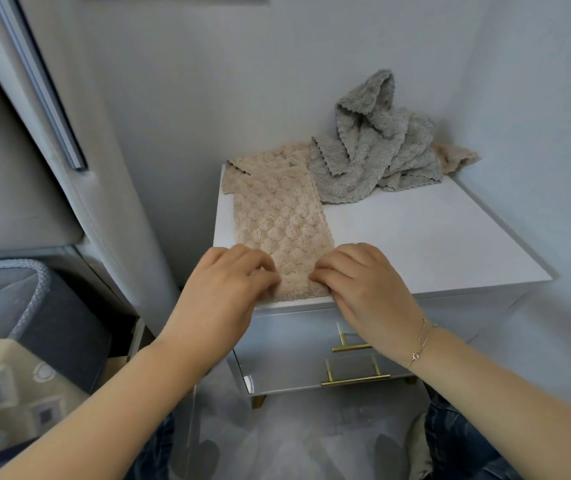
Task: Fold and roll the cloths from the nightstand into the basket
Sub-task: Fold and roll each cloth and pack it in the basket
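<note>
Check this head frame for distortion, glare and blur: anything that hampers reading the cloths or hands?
Head view: wide-angle bending curves the nightstand edges; soft, even light, faint shadows; mild sheen on the drawer fronts; beige cloth texture is crisp, both hands, left and right, are sharp; frame corners are soft.

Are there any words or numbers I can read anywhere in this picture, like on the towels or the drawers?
None: no words, numbers or labels show anywhere.
The beige cloth under the left hand and right hand is plain.
The grey cloth is plain.
The nightstand and its drawers carry no writing.
</note>
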`<state>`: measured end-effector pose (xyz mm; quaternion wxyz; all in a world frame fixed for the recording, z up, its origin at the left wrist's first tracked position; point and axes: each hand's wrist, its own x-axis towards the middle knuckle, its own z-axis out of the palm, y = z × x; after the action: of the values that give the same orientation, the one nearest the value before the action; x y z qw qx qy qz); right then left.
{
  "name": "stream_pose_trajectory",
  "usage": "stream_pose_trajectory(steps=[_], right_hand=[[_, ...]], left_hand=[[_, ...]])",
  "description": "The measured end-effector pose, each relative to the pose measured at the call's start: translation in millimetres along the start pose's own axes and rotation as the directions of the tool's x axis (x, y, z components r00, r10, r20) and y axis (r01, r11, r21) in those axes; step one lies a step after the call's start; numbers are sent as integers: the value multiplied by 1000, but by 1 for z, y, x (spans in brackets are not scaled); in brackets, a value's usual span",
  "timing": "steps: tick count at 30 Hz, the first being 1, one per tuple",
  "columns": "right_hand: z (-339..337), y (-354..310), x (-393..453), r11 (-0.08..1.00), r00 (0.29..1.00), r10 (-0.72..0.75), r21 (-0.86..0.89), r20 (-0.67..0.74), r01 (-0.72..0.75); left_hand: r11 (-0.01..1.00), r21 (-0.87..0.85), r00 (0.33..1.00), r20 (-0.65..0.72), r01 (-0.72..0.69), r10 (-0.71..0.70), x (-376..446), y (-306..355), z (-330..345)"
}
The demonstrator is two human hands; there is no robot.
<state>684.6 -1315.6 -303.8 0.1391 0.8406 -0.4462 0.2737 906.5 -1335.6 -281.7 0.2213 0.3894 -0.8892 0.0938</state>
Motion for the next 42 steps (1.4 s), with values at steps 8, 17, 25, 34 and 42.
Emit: stream_pose_trajectory(steps=[8,17,25,34,42], right_hand=[[-8,11,-21,972,962,25,218,271,-87],[-21,11,-17,909,964,144,356,222,-217],[-26,18,-9,621,813,383,529,439,-578],[-12,20,12,589,745,544,457,386,-667],[-9,18,10,967,982,166,183,87,-180]], left_hand=[[1000,17,986,166,-12,9,-27,19,17],[976,-215,999,5,35,-35,-32,19,12],[865,-370,940,177,338,-292,-14,5,-11],[586,-475,751,335,656,-569,10,-7,7],[836,-386,905,-8,389,-425,5,1,13]])
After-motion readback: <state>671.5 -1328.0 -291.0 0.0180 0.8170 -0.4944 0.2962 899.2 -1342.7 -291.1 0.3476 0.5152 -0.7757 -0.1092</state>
